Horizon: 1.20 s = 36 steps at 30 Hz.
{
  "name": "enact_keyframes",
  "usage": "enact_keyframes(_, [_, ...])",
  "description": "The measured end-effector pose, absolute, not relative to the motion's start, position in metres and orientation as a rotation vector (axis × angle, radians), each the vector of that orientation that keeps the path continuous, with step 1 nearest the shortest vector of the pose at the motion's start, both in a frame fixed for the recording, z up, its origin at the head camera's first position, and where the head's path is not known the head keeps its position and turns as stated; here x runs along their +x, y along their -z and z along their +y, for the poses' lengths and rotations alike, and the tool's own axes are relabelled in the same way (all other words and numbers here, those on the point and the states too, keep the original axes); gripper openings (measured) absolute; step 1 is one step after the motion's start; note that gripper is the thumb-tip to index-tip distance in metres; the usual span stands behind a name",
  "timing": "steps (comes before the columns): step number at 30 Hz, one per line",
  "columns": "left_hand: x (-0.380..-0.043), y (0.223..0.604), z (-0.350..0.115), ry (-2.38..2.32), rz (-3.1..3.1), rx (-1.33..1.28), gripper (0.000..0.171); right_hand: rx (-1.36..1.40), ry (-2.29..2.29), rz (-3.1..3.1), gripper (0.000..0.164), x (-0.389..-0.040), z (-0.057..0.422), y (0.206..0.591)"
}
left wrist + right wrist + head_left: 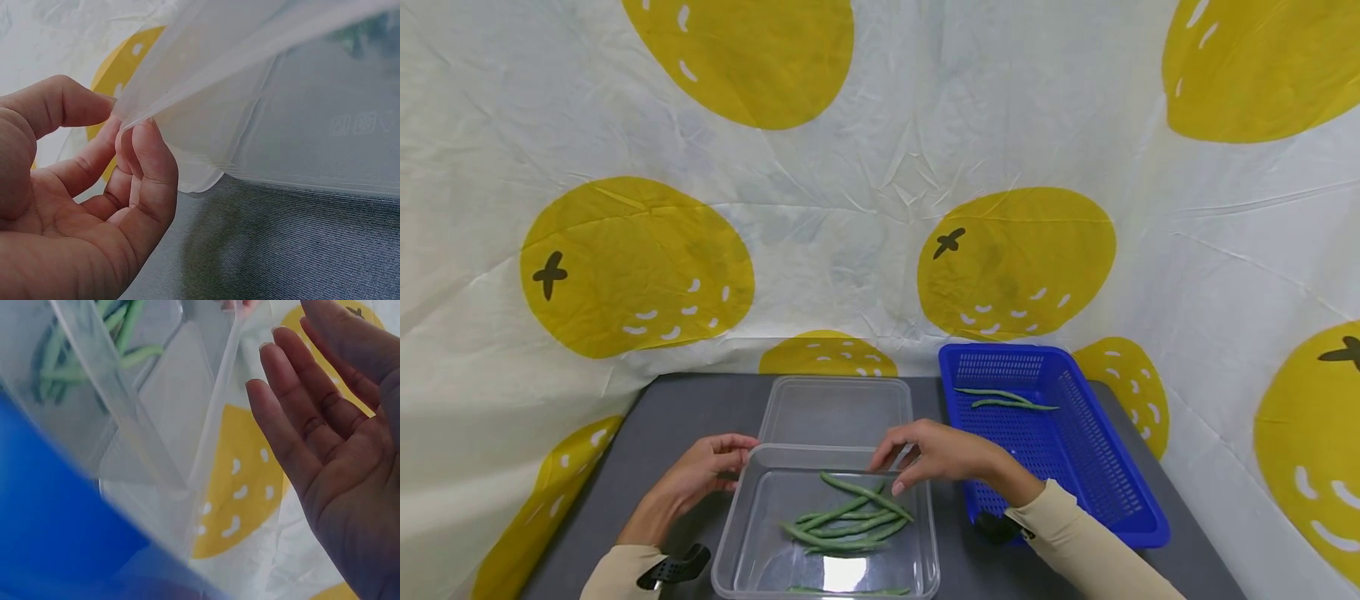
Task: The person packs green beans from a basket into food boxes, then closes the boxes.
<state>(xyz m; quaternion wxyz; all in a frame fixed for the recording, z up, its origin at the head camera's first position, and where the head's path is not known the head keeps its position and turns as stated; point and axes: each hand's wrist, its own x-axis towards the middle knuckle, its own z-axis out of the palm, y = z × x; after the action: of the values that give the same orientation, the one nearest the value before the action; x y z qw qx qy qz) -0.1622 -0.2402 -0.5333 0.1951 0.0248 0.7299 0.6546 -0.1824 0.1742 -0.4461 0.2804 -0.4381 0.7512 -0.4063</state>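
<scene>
A clear plastic container [737, 542] stands in front of me with several green beans [842, 525] piled inside it. At its far left corner, my left hand [700, 472] pinches the rim between thumb and fingers, as the left wrist view also shows. My right hand [936, 454] is over the container's far right corner, above the beans. In the right wrist view the fingers [300, 419] of this hand are loosely extended, hold nothing and are apart from the container wall [215, 412].
To the right stands a blue perforated basket [1037, 467] with a few green beans [1007, 400] at its far end. Behind the container lies a translucent lid [838, 408]. The dark grey table [707, 404] ends at a fruit-patterned cloth [835, 275].
</scene>
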Motion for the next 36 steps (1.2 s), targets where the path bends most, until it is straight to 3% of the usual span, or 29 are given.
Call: enact_keyframes(36, [-0.163,0.537,-0.24,-1.833,2.042,0.061,0.043,-0.951,1.242,2.491,0.02,-0.236,0.272,0.465])
